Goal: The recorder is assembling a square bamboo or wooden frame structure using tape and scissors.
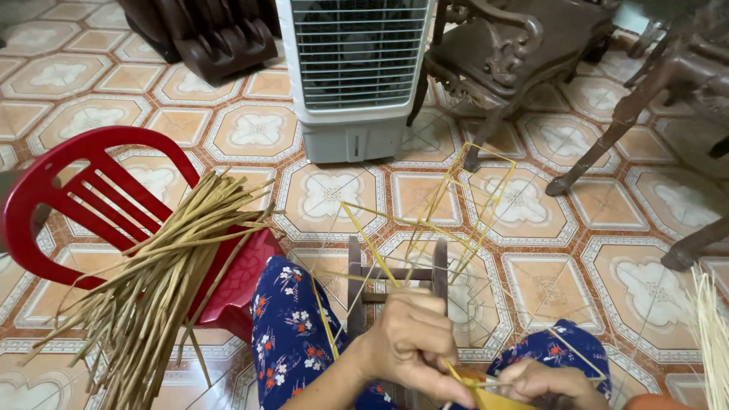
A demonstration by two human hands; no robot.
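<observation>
My left hand (410, 342) is closed around thin yellow bamboo strips (425, 228) that fan upward and bend into loops over the tiled floor. My right hand (543, 380) sits low beside it, fingers pinching the same strips near a yellow woven piece (486, 396) at the bottom edge. Both hands rest over my lap, above a small dark wooden frame (399, 277) between my knees in blue floral trousers (288, 326).
A red plastic chair (68, 190) on the left carries a thick bundle of bamboo splints (163, 266). A white air cooler (353, 76) stands ahead. Dark carved wooden furniture (516, 45) is at the back right. Pale strips (714, 342) lie at the right edge.
</observation>
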